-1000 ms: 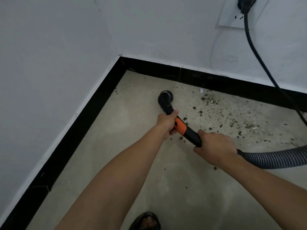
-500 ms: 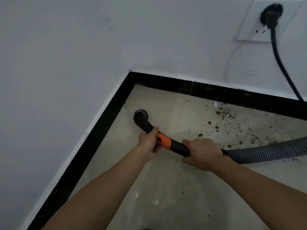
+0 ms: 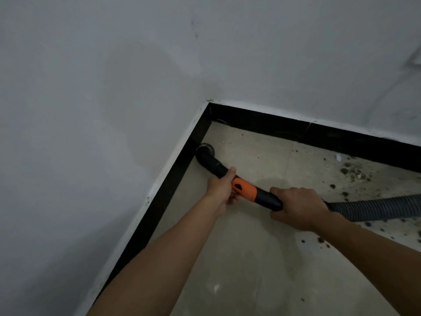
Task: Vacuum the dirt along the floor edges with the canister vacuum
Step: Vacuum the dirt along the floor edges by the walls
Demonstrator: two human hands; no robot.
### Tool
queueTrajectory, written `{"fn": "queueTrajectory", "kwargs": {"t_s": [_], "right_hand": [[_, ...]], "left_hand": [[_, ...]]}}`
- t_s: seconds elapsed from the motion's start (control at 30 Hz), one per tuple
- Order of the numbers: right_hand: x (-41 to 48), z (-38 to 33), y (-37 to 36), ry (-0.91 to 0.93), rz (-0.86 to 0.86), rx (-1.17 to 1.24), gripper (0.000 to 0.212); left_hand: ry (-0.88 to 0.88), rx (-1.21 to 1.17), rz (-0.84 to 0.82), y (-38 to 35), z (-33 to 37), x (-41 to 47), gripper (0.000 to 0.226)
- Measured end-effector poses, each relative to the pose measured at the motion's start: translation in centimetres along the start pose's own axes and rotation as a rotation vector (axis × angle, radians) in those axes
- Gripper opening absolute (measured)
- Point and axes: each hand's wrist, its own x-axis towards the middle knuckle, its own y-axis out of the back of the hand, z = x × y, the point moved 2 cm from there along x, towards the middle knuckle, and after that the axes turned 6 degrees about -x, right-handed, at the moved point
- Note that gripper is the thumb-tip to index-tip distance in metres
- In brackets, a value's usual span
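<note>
The vacuum wand (image 3: 245, 189) is black with an orange collar, and a grey ribbed hose (image 3: 376, 207) runs off to the right. Its round nozzle (image 3: 205, 151) sits on the beige floor right against the black skirting (image 3: 173, 181) of the left wall, near the corner. My left hand (image 3: 221, 188) grips the wand just ahead of the orange collar. My right hand (image 3: 298, 207) grips the wand's rear end where the hose joins. Dark crumbs of dirt (image 3: 346, 176) lie scattered along the back skirting at the right.
White walls meet at the corner (image 3: 208, 102), with black skirting (image 3: 319, 135) along both. More dirt specks (image 3: 321, 240) lie on the tiled floor (image 3: 250, 258) below the hose at the right.
The nozzle has slid left from the open floor to the left wall's skirting. The view has swung left, so the wall socket and cord have left the frame.
</note>
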Motion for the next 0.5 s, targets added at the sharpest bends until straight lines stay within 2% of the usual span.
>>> {"fn": "queueTrajectory", "kwargs": {"t_s": [0.1,0.27,0.37,0.5], "right_hand": [[0.2,-0.9,0.2,-0.056,0.002,0.044,0.029],[-0.1,-1.1,-0.4,-0.004,-0.043,0.04,0.032],[2.7,-0.3,0.7,-0.093,-0.023,0.069,0.029],[5.0,-0.8,2.3,-0.177,0.022,0.14,0.03]], "left_hand": [[-0.007,0.037,0.006,0.4,0.7,0.7,0.035],[-0.032,0.015,0.041,0.8,-1.4,0.4,0.04],[-0.093,0.012,0.03,-1.1,1.5,3.8,0.039],[-0.092,0.034,-0.019,-1.6,4.9,6.1,0.043]]}}
